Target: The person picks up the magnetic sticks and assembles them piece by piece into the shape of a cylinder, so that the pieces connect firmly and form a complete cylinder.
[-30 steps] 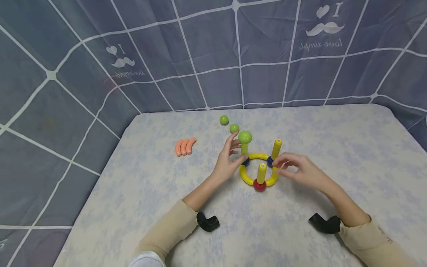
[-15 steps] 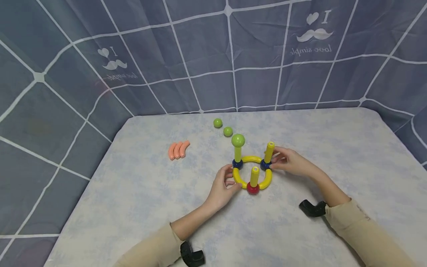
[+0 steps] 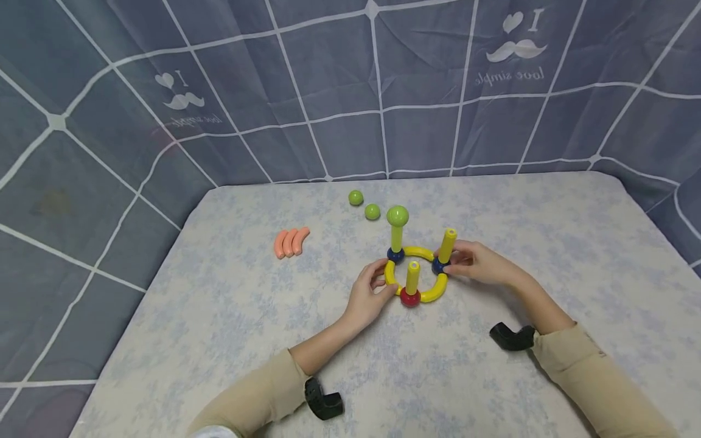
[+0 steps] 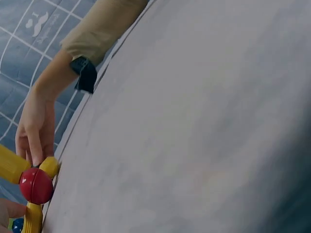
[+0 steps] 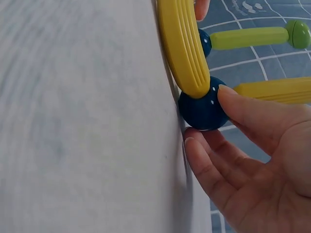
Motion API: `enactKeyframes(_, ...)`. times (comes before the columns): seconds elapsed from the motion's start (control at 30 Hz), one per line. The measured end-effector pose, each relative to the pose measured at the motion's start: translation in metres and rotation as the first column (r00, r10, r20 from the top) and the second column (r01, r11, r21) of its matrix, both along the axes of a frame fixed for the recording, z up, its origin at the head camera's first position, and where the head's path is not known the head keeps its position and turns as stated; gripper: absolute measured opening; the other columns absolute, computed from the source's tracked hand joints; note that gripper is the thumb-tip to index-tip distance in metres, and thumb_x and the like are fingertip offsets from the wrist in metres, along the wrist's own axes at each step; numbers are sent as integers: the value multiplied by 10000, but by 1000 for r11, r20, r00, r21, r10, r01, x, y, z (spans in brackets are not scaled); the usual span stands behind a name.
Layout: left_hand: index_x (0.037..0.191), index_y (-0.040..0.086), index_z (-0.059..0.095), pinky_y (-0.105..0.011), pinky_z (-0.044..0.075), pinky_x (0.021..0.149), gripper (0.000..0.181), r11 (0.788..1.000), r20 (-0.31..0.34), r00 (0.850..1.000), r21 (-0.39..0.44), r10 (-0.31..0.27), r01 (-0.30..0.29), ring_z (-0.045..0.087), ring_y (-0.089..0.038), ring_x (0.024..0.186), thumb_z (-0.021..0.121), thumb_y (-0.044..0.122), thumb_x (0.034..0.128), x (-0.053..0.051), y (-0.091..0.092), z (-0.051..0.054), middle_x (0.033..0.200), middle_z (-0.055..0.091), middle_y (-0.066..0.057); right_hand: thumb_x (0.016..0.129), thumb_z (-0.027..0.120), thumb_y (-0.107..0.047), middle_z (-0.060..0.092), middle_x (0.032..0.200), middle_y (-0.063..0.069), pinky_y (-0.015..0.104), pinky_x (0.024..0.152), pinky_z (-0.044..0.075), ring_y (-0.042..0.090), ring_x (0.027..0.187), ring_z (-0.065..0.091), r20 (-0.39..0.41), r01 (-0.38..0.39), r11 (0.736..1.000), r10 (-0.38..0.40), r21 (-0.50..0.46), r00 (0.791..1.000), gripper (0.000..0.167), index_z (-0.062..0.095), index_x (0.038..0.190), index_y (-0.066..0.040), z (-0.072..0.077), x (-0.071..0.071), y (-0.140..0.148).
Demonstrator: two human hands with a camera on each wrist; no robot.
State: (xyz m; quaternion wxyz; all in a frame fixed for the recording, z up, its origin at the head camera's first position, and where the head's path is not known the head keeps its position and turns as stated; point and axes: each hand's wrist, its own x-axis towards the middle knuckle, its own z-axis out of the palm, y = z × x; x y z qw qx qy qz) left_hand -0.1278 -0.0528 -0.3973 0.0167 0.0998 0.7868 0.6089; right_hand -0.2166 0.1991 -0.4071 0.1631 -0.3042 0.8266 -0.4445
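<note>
A toy ring of yellow curved rods (image 3: 434, 289) lies on the table, joined by a red ball (image 3: 410, 297) and two blue balls (image 5: 203, 108). A yellow straight rod (image 3: 412, 277) stands on the red ball, another yellow rod (image 3: 447, 244) on the right blue ball. On the left blue ball rises a light green rod (image 3: 397, 238) topped by a green ball (image 3: 397, 216). My left hand (image 3: 366, 297) grips the ring's left curved rod between thumb and fingers. With thumb and fingertips, my right hand (image 3: 482, 263) pinches the right blue ball.
Two loose green balls (image 3: 372, 212) lie behind the ring. Several orange curved pieces (image 3: 288, 243) sit side by side at the left. A grey tiled-pattern curtain (image 3: 339, 91) borders the table (image 3: 219, 340) at the back and left.
My left hand has left the green rod's side for the left curved rod. My right hand has closed on the right blue ball. The ring has turned slightly clockwise.
</note>
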Motion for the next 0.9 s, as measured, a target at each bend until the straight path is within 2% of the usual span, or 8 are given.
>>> enactKeyframes(0.13,1278,-139,398,-439,392,986,460,1000,35,999,19,-2,1,439,-386,1175,561,-88,851,-13,2,2,1271,423,-286,852,640,-81,606,1046,168,243,726,513,213,891,594,32,11,1000,-12,23,999,357,547,1169,54,2,0,4)
enactKeyframes(0.27,1254,-129,435,-385,389,1002,425,999,61,998,46,-8,5,441,-358,1185,556,-101,847,-27,2,-3,1267,427,-264,840,659,-104,618,942,122,240,668,511,151,800,583,52,22,999,-24,35,998,356,552,1139,57,2,1,4)
enactKeyframes(0.4,1231,-116,471,-342,401,993,389,997,70,997,65,-40,35,455,-338,1179,554,-97,852,-46,-2,-22,1251,442,-251,813,692,-120,602,843,67,237,629,497,128,732,553,44,33,998,-35,46,998,338,567,1077,49,0,3,4)
enactKeyframes(0.5,1191,-106,516,-301,439,951,334,998,17,999,36,-50,50,496,-324,1130,559,-72,862,-59,-5,-35,1206,489,-233,792,716,-144,588,793,36,234,632,495,122,710,544,21,18,998,-19,63,1000,315,573,1015,27,0,4,5)
enactKeyframes(0.6,1125,-85,572,-264,479,886,264,999,-44,999,-24,-24,23,545,-299,1044,577,-27,868,-61,-7,-39,1125,549,-204,787,722,-151,578,780,32,237,639,497,123,708,542,12,-19,997,18,69,1000,304,568,997,6,-1,4,5)
enactKeyframes(0.7,1077,-57,608,-258,495,848,211,998,-64,998,-66,11,-15,563,-269,988,580,14,880,-58,-9,-40,1068,578,-171,794,715,-144,574,792,41,242,647,502,126,723,546,17,-50,997,49,63,999,310,565,1020,6,-2,4,6)
enactKeyframes(0.8,1095,-36,608,-304,482,879,214,997,-48,999,-77,18,-22,556,-267,1014,544,30,902,-50,-11,-38,1089,584,-158,800,709,-146,571,798,46,241,650,502,129,729,545,29,-56,997,55,62,998,315,562,1029,12,-1,4,6)
enactKeyframes(0.9,1170,-10,580,-328,452,924,276,999,11,1000,-48,-1,2,532,-253,1084,522,43,905,-42,-13,-35,1170,569,-136,799,711,-152,570,793,48,239,648,498,131,727,538,36,-49,997,47,63,998,323,562,1031,17,1,3,6)
